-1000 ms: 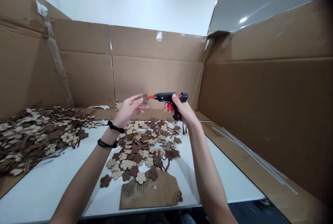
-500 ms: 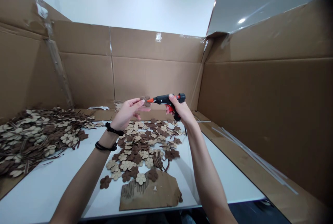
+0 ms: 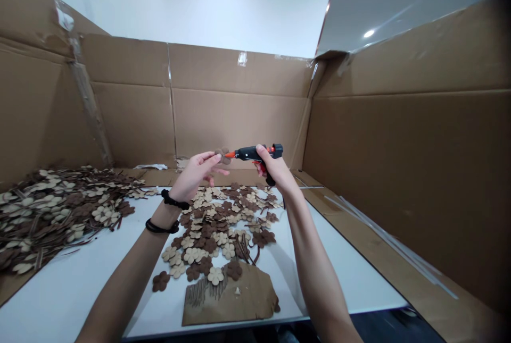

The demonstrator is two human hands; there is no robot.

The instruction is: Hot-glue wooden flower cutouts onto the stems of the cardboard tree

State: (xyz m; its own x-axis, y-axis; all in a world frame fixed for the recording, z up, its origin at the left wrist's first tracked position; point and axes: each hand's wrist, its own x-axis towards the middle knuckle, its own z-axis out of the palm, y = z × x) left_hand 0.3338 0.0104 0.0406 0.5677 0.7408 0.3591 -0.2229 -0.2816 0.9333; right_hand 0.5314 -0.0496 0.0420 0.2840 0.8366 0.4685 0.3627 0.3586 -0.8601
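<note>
By the tip [image 3: 230, 155] of the glue gun [image 3: 247, 153], my left grip [image 3: 194, 174] pinches a brown flower [image 3: 222, 153]; my right grip [image 3: 280, 172] wraps the handle [image 3: 271, 177]; probably gluing; next wants steadiness.

A gathered black band [image 3: 174, 202], like a cloth hair tie, circles the left wrist close to the left hand [image 3: 197, 173], its edge uneven with a small bump on the outer side. Just above it on the arm sits a smoother black loop [image 3: 158, 228]. The left forearm [image 3: 123, 284], the right forearm [image 3: 319, 258] and the right hand [image 3: 276, 172] are bare.
</note>
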